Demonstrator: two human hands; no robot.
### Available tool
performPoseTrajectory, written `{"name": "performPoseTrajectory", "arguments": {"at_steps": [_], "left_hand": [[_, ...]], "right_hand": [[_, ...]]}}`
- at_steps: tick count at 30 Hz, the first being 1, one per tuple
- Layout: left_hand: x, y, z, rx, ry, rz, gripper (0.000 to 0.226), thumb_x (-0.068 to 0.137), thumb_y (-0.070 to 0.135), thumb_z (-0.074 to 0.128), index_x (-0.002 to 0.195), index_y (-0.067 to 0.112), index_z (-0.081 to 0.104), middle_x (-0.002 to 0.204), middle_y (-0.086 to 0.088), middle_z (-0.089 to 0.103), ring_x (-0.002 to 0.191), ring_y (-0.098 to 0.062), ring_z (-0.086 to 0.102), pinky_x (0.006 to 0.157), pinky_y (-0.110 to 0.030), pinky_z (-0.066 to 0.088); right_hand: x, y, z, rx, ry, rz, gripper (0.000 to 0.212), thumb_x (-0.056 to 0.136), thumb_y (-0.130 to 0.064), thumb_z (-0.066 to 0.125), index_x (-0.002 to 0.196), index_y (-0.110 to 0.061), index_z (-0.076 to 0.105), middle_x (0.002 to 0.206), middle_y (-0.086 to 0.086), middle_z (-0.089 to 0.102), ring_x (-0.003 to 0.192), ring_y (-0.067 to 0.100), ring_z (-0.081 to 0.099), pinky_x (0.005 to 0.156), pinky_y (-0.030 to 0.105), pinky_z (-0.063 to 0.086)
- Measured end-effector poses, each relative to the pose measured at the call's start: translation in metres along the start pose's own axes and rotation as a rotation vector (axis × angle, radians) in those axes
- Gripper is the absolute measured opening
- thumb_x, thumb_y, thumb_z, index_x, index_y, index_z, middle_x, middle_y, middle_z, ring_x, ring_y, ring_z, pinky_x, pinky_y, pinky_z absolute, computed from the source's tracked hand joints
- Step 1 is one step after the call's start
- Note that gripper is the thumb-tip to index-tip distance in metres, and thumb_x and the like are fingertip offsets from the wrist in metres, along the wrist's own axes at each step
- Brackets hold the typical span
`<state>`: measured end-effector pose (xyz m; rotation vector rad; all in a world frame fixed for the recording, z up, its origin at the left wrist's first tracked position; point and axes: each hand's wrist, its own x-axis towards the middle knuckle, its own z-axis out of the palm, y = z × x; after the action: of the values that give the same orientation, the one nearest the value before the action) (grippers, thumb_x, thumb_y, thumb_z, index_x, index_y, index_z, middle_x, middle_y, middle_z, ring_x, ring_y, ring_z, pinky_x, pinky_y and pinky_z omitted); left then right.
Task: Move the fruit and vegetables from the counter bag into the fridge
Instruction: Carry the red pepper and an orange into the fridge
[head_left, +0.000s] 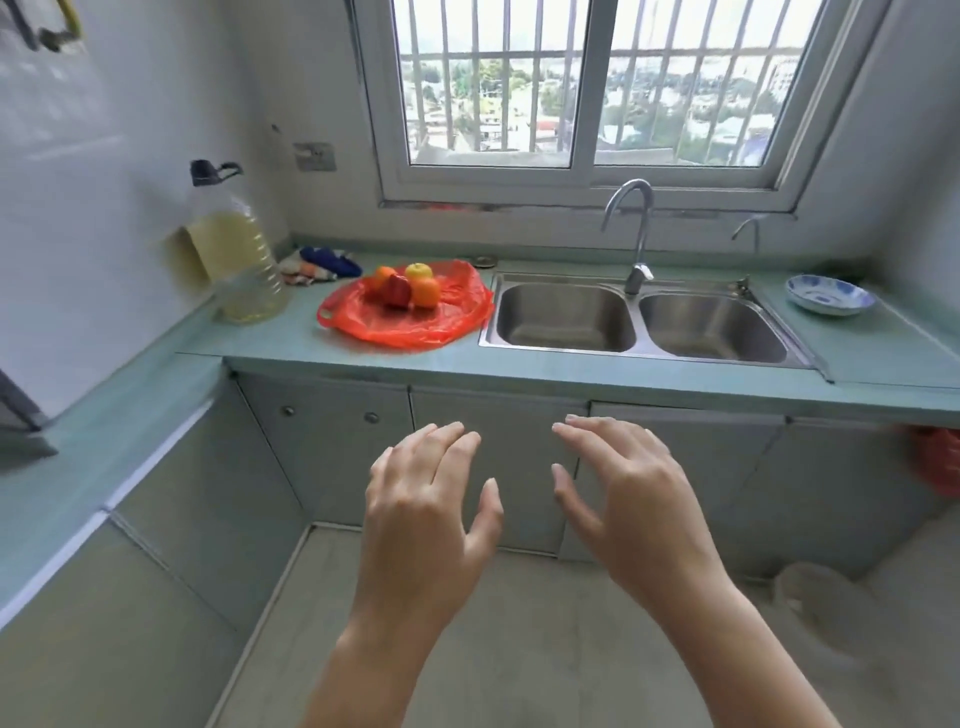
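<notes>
A red plastic bag (441, 322) lies flattened on the green counter, left of the sink. On it sit a yellow fruit (418, 270), two oranges (426, 292) (385, 275) and a red pepper (396, 290), bunched together. My left hand (431, 499) and my right hand (618, 488) hover side by side in front of the cabinet doors, well below and short of the counter edge. Both hands are empty, palms down, fingers spread. No fridge is in view.
A double steel sink (639, 322) with a tall tap (636, 234) fills the counter's middle. A big oil bottle (236, 249) and a bundle of cloths (322, 265) stand left of the bag. A blue-and-white bowl (830, 294) sits at the right. The counter (78, 467) wraps round on the left.
</notes>
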<state>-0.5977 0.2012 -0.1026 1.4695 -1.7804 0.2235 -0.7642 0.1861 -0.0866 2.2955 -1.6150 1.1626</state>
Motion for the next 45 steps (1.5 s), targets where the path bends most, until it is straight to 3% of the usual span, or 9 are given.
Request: {"name": "performPoseTrajectory", "arguments": {"at_steps": [5, 11, 17, 21, 32, 38, 45], "left_hand": [[0.082, -0.028, 0.049, 0.054, 0.017, -0.092, 0.040, 0.078, 0.034, 0.047, 0.106, 0.011, 0.064, 0.110, -0.005, 0.065, 0.104, -0.025, 0.058, 0.090, -0.045, 0.045], [0.146, -0.057, 0.088, 0.093, 0.022, -0.174, 0.041, 0.080, 0.034, 0.046, 0.110, 0.012, 0.063, 0.113, -0.004, 0.064, 0.106, -0.023, 0.056, 0.093, -0.041, 0.042], [0.182, -0.114, 0.117, 0.124, 0.027, -0.268, 0.041, 0.079, 0.034, 0.046, 0.110, 0.011, 0.062, 0.114, -0.005, 0.064, 0.105, -0.025, 0.058, 0.092, -0.042, 0.045], [0.214, -0.157, 0.138, 0.105, 0.027, -0.275, 0.042, 0.080, 0.034, 0.046, 0.113, 0.013, 0.060, 0.117, -0.003, 0.062, 0.108, -0.022, 0.056, 0.093, -0.038, 0.042], [0.323, -0.296, 0.192, 0.079, -0.040, -0.239, 0.043, 0.081, 0.036, 0.045, 0.113, 0.012, 0.060, 0.115, -0.006, 0.063, 0.109, -0.025, 0.056, 0.093, -0.041, 0.043], [0.343, -0.338, 0.246, -0.019, -0.144, -0.324, 0.044, 0.079, 0.037, 0.045, 0.112, 0.013, 0.060, 0.118, -0.005, 0.060, 0.109, -0.023, 0.054, 0.093, -0.036, 0.039], [0.374, -0.389, 0.304, -0.017, -0.233, -0.442, 0.042, 0.078, 0.033, 0.051, 0.114, 0.012, 0.060, 0.124, -0.007, 0.057, 0.114, -0.025, 0.052, 0.098, -0.033, 0.032]], "right_hand": [[0.087, 0.037, 0.052, 0.026, -0.010, -0.070, 0.041, 0.078, -0.032, 0.045, 0.100, -0.007, 0.069, 0.098, 0.009, 0.070, 0.085, 0.030, 0.065, 0.078, 0.045, 0.053], [0.175, 0.065, 0.107, 0.101, -0.068, -0.145, 0.042, 0.078, -0.034, 0.045, 0.101, -0.007, 0.069, 0.099, 0.009, 0.070, 0.090, 0.030, 0.065, 0.078, 0.041, 0.053], [0.227, 0.072, 0.174, 0.150, -0.124, -0.149, 0.035, 0.072, -0.024, 0.061, 0.101, -0.006, 0.068, 0.098, 0.011, 0.069, 0.089, 0.031, 0.064, 0.078, 0.041, 0.051], [0.267, 0.073, 0.224, 0.152, -0.170, -0.144, 0.037, 0.075, -0.026, 0.059, 0.105, -0.006, 0.067, 0.101, 0.011, 0.068, 0.094, 0.033, 0.063, 0.082, 0.042, 0.051], [0.402, 0.057, 0.344, 0.119, -0.171, -0.147, 0.035, 0.074, -0.024, 0.059, 0.103, -0.005, 0.066, 0.098, 0.011, 0.068, 0.086, 0.035, 0.063, 0.074, 0.042, 0.051], [0.423, 0.098, 0.401, 0.058, -0.325, -0.053, 0.039, 0.072, -0.020, 0.074, 0.107, -0.006, 0.065, 0.098, 0.011, 0.067, 0.088, 0.035, 0.062, 0.073, 0.040, 0.050], [0.457, 0.135, 0.480, 0.059, -0.490, 0.018, 0.046, 0.074, -0.023, 0.071, 0.115, -0.006, 0.060, 0.105, 0.014, 0.064, 0.096, 0.036, 0.057, 0.079, 0.043, 0.047]]}}
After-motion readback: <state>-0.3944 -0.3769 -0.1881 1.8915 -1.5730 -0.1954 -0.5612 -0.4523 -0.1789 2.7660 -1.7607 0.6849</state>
